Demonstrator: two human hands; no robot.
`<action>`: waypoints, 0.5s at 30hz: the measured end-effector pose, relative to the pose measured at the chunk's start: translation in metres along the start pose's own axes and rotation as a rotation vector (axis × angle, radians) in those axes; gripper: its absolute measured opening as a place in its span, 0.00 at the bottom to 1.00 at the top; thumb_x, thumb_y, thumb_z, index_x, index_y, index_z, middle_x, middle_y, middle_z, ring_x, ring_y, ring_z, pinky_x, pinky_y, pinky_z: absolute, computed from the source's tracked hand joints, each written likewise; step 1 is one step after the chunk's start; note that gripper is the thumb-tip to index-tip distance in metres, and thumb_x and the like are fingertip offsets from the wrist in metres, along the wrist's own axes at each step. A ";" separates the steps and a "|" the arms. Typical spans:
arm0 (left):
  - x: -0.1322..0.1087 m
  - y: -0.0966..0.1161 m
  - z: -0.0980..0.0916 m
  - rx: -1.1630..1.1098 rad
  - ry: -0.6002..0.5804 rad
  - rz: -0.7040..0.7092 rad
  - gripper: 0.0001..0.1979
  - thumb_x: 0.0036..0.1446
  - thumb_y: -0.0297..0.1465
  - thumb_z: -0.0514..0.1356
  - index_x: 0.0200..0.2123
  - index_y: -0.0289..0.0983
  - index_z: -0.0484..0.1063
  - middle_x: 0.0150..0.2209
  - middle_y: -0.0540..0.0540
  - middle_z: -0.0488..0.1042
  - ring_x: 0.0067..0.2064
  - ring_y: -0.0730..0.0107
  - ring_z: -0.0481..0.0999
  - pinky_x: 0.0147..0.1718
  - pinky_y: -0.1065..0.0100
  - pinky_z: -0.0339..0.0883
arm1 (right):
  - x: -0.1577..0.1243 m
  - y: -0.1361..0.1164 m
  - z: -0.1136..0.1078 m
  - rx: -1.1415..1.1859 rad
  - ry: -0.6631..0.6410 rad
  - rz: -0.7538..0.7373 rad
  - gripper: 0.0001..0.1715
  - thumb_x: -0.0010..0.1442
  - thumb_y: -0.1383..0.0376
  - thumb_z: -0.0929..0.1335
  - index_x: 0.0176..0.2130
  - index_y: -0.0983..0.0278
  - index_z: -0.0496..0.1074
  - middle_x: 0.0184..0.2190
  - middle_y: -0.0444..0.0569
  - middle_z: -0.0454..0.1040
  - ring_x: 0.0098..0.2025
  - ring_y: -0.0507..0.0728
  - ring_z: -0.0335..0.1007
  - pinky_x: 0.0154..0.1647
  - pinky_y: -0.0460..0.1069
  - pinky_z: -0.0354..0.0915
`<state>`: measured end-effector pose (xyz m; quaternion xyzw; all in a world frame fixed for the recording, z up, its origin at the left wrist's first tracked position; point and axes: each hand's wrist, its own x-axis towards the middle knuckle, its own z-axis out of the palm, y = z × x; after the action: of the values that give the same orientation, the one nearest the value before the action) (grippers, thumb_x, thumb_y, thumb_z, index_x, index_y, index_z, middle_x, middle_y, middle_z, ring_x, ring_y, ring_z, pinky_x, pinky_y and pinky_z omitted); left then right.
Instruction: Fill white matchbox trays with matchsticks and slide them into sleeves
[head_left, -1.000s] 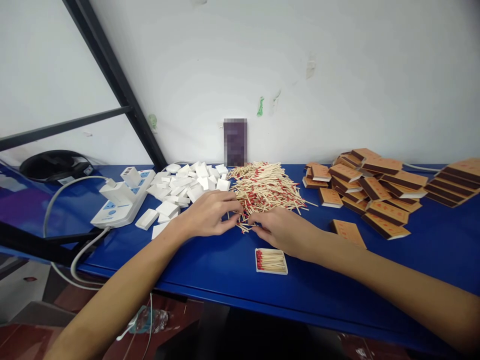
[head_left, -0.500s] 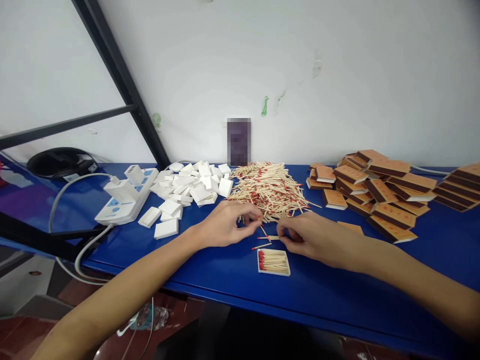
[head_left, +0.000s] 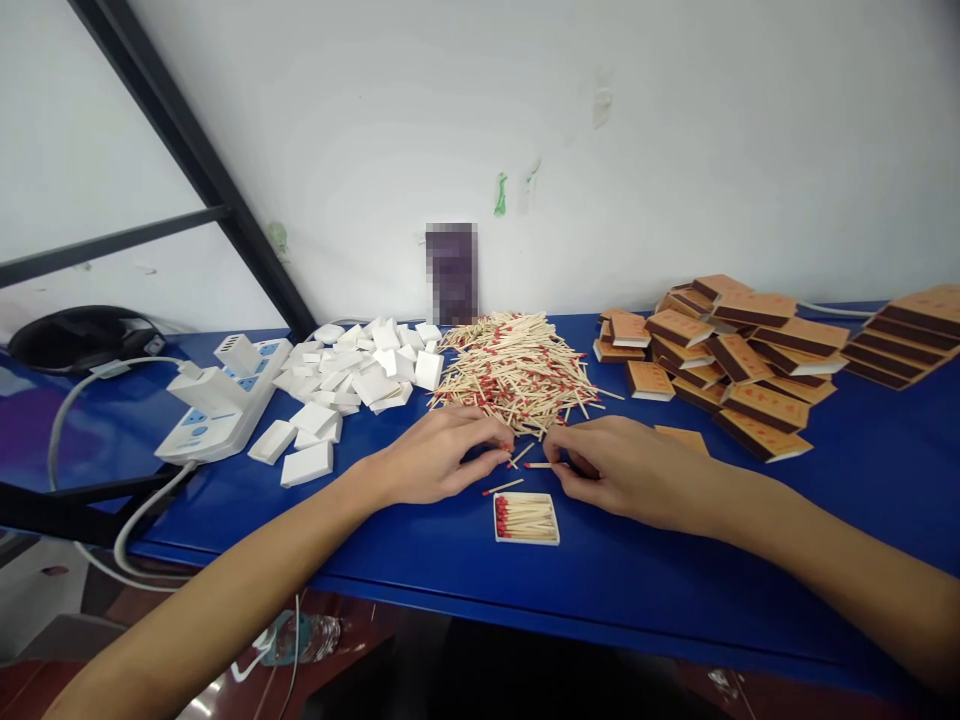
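A small white matchbox tray (head_left: 526, 542) lies near me, partly filled with red-headed matches whose heads point left. Above it, my left hand (head_left: 450, 455) is closed in a pinch at the front of the match pile (head_left: 517, 370), with a red match head showing at its fingertips. My right hand (head_left: 615, 465) pinches a match (head_left: 538, 465) that sticks out to the left, its red head foremost. Between hands and tray, one loose match (head_left: 502, 487) rests on the blue tabletop (head_left: 420, 555). Another loose match (head_left: 523, 454) lies between the two hands.
White empty trays (head_left: 352, 365) are heaped on the left, beside a power strip (head_left: 225, 410) with plugs and cables. Orange matchboxes (head_left: 757, 405) are piled on the right. A black metal frame (head_left: 202, 170) rises at left, and a blurred purple item (head_left: 452, 270) leans against the wall.
The view has shifted slightly, so most things appear further left. My hands have come closer together. Fewer matches show at my right fingertips.
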<state>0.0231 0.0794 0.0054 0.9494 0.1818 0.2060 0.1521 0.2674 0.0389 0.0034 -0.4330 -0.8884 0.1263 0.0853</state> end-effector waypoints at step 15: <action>0.002 0.001 0.003 -0.200 0.079 -0.019 0.04 0.54 0.22 0.61 0.31 0.34 0.76 0.30 0.48 0.79 0.31 0.74 0.77 0.35 0.71 0.70 | 0.004 -0.002 0.006 -0.036 0.069 -0.044 0.16 0.65 0.65 0.62 0.50 0.59 0.73 0.36 0.47 0.79 0.34 0.56 0.74 0.32 0.48 0.57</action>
<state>0.0261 0.0788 0.0033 0.9189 0.1752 0.2590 0.2407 0.2619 0.0400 -0.0013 -0.4190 -0.8963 0.0931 0.1109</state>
